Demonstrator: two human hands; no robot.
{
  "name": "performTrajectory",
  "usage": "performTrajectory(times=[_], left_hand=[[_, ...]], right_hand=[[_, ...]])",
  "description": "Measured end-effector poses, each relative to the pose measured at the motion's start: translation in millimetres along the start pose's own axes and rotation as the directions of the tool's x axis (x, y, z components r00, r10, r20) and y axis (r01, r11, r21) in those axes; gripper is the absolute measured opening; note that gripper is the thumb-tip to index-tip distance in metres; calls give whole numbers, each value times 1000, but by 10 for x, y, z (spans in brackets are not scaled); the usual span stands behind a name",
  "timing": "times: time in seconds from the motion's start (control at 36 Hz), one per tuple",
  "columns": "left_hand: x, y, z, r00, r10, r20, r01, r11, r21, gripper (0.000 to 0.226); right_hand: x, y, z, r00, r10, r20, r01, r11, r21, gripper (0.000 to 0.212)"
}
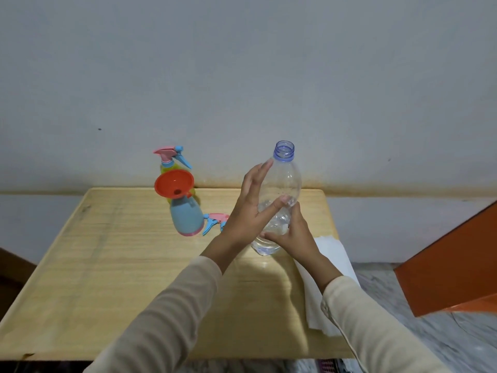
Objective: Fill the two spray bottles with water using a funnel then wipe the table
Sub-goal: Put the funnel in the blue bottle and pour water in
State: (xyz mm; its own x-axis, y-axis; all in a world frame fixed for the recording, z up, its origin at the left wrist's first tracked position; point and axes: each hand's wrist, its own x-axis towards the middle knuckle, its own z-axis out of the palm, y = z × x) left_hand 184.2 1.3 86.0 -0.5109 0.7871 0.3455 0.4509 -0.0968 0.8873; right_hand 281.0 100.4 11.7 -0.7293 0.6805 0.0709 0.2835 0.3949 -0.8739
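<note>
The clear plastic water bottle with an uncapped, blue-tinted threaded neck (281,184) stood near the table's middle, between both hands, with a little water low inside it; whether its base touched the tabletop could not be told. The right hand (294,236) gripped its lower part, fingers curled across the front and thumb up the side. The left hand (248,211) lay flat against the bottle's left side, fingers straight and pointing up toward the neck, thumb stretched across the front. Left of them stood the blue spray bottle with a pink base band (186,218), the orange plastic funnel (174,186) seated in its neck. The pale wooden table (107,265) stood against a grey-white wall (242,63), with mottled grey flooring (435,337) and an orange panel (451,265) to the right. There were two spray bottles, counting the yellow-green one (164,168) behind; two pink-and-blue trigger heads, one fitted (170,153), one loose (215,221) on the table; one funnel; one white paper sheet (332,262).
</note>
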Motion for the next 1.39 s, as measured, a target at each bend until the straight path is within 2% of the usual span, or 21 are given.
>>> performTrajectory(times=[0.22, 0.31, 0.56, 0.78, 0.97, 1.14, 1.25, 1.31, 1.39], left_hand=[[-136, 156, 134, 1000, -12, -2, 12, 997, 70, 67], [-174, 180, 186, 1000, -9, -9, 9, 997, 82, 68], [-220, 253, 185, 1000, -3, -25, 6, 994, 112, 71], [-225, 243, 93, 996, 46, 75, -65, 959, 276, 77], [-202, 243, -84, 983, 70, 171, -140, 887, 441, 84], [-186, 258, -297, 945, 107, 310, -237, 875, 422, 87], [-195, 254, -527, 911, 105, 398, -306, 820, 484, 76], [-209, 231, -641, 901, 100, 422, -330, 791, 516, 70], [-246, 129, -822, 908, 53, 417, -293, 789, 540, 63]], right_hand=[[-154, 31, -119, 999, -33, -18, 33, 999, 17, 85], [-195, 54, -156, 999, -42, -5, 42, 999, 8, 89], [-279, 12, -142, 998, 1, -64, -4, 999, -52, 93], [-449, -166, -172, 991, 68, -114, -83, 988, -133, 84], [-547, -447, -144, 975, 97, -199, -150, 950, -272, 64], [-633, -698, -58, 965, 146, -217, -228, 878, -420, 49], [-733, -876, 14, 959, 149, -239, -258, 807, -531, 36], [-778, -973, 83, 961, 131, -245, -253, 778, -575, 36], [-808, -1090, 236, 965, 96, -245, -227, 775, -590, 40]])
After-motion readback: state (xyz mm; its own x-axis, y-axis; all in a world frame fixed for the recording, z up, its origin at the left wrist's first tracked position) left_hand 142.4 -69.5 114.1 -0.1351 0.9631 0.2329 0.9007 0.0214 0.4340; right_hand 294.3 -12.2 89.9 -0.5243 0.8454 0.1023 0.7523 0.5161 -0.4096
